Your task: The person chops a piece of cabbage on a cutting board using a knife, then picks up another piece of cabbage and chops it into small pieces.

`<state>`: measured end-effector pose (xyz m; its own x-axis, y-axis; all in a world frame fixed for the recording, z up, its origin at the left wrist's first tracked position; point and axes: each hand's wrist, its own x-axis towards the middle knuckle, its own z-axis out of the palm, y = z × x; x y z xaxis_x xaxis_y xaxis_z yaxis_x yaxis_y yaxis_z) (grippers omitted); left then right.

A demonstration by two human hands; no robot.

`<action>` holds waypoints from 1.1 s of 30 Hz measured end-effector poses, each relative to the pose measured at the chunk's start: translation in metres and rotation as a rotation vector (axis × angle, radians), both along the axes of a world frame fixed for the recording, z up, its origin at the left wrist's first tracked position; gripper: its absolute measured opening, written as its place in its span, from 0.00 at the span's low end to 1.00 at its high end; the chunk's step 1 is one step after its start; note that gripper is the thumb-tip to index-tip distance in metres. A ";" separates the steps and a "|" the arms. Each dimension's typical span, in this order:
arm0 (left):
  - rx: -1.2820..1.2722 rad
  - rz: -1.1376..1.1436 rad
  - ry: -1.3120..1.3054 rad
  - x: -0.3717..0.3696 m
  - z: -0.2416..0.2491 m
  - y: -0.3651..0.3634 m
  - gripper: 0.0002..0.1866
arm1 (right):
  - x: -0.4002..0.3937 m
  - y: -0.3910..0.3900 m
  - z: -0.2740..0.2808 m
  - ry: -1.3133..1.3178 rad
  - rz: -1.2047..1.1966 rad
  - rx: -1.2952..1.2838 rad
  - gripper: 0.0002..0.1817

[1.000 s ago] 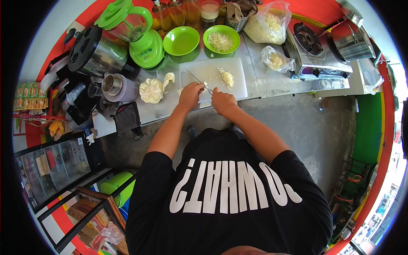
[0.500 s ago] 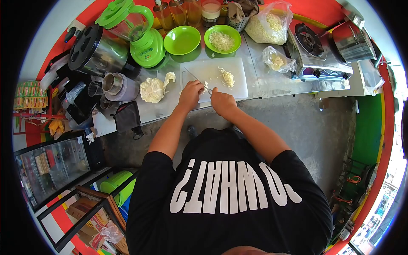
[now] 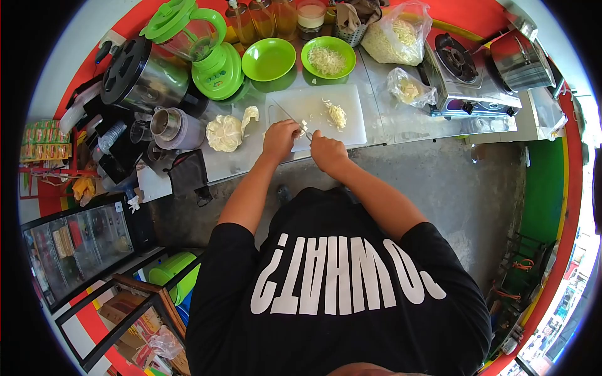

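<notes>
Right hand (image 3: 328, 152) closed round the knife (image 3: 286, 113); left hand (image 3: 281, 138) curled beside white pieces (image 3: 304, 125), its hold unclear

- The left hand (image 3: 280, 139) covers its own fingertips, and whatever lies beneath them cannot be told.
- The handle of the knife (image 3: 285, 111) is mostly hidden in the right hand (image 3: 328, 152).
- White bits (image 3: 304, 125) by the blade are too small to tell apart.
- Both hands cover parts of the near edge of the cutting board (image 3: 351, 130).
- The picture's top edge cuts off the bottles (image 3: 263, 22).
- Print on the hanging packets (image 3: 47, 151) is too small to read.
- The bottom edge cuts off the black shirt (image 3: 338, 338).
</notes>
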<state>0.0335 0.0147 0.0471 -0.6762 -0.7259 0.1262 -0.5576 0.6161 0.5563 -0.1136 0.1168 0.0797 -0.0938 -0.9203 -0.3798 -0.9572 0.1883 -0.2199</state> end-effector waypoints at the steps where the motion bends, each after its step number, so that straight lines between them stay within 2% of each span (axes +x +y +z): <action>1: 0.001 0.001 0.002 0.000 0.001 0.001 0.01 | 0.001 0.006 -0.006 -0.007 -0.027 0.005 0.12; 2: 0.028 0.003 -0.004 0.000 0.003 0.002 0.02 | 0.002 0.009 -0.011 -0.013 -0.053 0.008 0.16; 8: 0.070 0.024 -0.006 0.000 0.002 0.000 0.02 | 0.002 0.000 -0.014 -0.077 -0.076 -0.016 0.16; 12: 0.052 0.015 -0.050 0.001 0.000 -0.005 0.02 | 0.004 -0.004 -0.014 -0.028 -0.050 -0.019 0.17; 18: 0.054 0.019 -0.050 0.001 0.004 -0.002 0.01 | 0.007 0.005 -0.015 -0.035 -0.102 0.060 0.17; 20: 0.063 0.014 -0.061 0.000 0.007 -0.003 0.01 | 0.004 -0.002 -0.015 -0.030 -0.045 -0.041 0.09; 27: 0.042 0.037 -0.043 0.000 0.003 0.001 0.01 | 0.003 0.002 -0.006 0.010 0.020 -0.005 0.09; 29: 0.055 0.042 -0.037 0.001 0.004 0.002 0.01 | 0.006 0.011 -0.014 0.000 -0.066 0.055 0.18; 33: 0.079 0.009 0.027 0.002 -0.001 0.001 0.02 | 0.003 0.004 -0.019 -0.011 -0.083 0.035 0.17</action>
